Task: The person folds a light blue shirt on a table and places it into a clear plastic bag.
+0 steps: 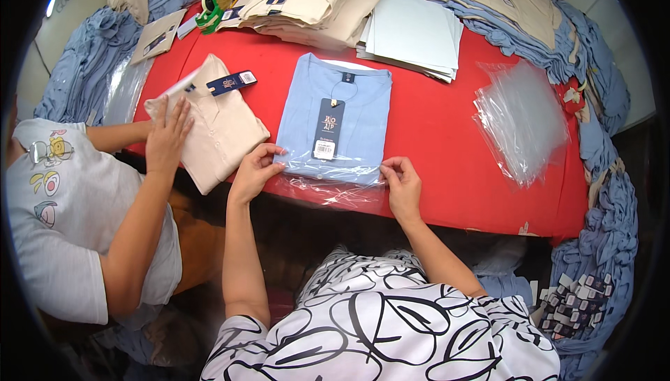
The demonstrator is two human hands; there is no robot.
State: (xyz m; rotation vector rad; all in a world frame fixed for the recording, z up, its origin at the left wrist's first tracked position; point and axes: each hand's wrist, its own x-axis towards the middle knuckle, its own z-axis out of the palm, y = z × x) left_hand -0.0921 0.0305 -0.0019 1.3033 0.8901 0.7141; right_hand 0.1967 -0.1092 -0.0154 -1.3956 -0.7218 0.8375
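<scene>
A worker's left hand (255,170) and right hand (403,184) pinch the open end of a clear plastic bag (328,189) around a folded light-blue shirt (337,119) near the front edge of a red counter (440,137). The shirt looks light and soft, the film slippery and easily creased, best held by its corners. Beside them a co-worker's hand (167,137) presses flat on a beige shirt (220,130); spare bags (520,119), card sheets (412,32) and stacked garments crowd the counter.

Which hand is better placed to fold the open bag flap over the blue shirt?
Probably right. The right hand pinches the clear bag flap at its near corner, while the left hand rests higher, on the blue shirt edge, steadying it.
</scene>
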